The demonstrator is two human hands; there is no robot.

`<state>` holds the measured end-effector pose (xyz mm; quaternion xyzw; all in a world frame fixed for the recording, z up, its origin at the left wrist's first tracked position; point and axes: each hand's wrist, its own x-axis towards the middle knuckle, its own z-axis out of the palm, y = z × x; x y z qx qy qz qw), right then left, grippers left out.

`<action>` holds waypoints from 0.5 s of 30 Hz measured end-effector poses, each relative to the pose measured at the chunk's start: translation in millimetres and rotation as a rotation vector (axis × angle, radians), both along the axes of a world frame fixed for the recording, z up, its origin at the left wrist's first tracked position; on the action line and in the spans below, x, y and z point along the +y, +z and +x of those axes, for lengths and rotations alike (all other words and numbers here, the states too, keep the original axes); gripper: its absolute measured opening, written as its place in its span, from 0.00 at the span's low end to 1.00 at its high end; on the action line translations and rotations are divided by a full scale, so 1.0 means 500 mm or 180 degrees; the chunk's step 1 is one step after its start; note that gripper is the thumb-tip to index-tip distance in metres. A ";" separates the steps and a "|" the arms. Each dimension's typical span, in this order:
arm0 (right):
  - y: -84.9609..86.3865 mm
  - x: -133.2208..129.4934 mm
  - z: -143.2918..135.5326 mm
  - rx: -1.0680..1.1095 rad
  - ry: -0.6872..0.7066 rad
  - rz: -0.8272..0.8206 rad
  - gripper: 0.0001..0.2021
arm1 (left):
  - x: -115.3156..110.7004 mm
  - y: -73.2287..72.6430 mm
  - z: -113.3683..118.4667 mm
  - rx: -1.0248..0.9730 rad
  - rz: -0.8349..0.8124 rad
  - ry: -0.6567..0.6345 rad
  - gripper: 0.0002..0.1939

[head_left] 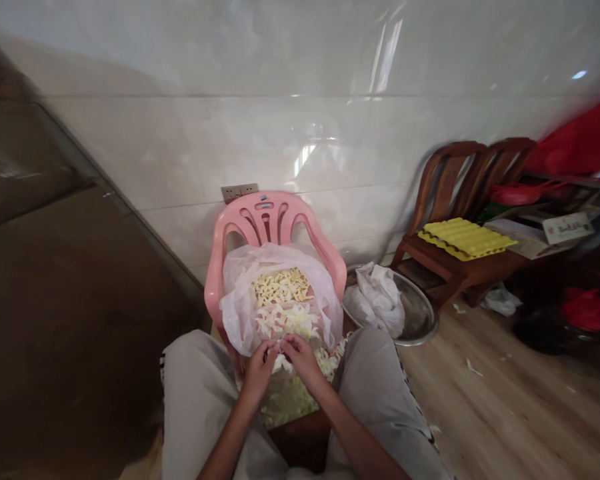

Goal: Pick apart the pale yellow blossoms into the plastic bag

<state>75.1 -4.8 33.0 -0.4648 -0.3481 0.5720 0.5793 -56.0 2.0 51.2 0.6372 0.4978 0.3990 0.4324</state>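
My left hand (261, 365) and my right hand (301, 360) meet in front of a small pink plastic chair (337, 267), their fingertips pinched together. Between them is a small pale piece, perhaps a white flower, too small and blurred to tell. A whitish plastic bag (237, 320) lies spread over the chair seat. On it rest a heap of short yellowish pieces (281, 287) and, nearer to me, long white petal-like pieces (280, 321). Below my hands more pale, petal-like pieces (287, 400) fill something between my knees, whose sides are mostly hidden.
To the right, a metal basin (420, 313) holds a crumpled white bag (377, 300). Farther right, a wooden chair (430, 263) carries yellow egg trays (465, 238). A large brown panel (70, 320) stands at left, and a tiled wall (180, 147) behind. Scraps lie on the wooden floor (505, 400).
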 end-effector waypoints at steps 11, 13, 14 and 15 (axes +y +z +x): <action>0.000 -0.003 0.002 -0.0097 -0.0007 -0.0085 0.18 | 0.005 -0.008 -0.001 0.0050 -0.0019 -0.0079 0.21; 0.000 -0.002 0.003 -0.0104 -0.0018 -0.0075 0.18 | 0.005 -0.008 -0.002 0.0047 -0.0054 -0.0039 0.21; 0.001 -0.002 0.003 -0.0095 -0.0036 -0.0064 0.18 | 0.004 -0.008 -0.002 0.0033 -0.0081 -0.0013 0.21; 0.001 -0.002 0.003 -0.0078 -0.0057 -0.0056 0.18 | 0.004 -0.007 -0.001 0.0013 -0.0104 0.0000 0.22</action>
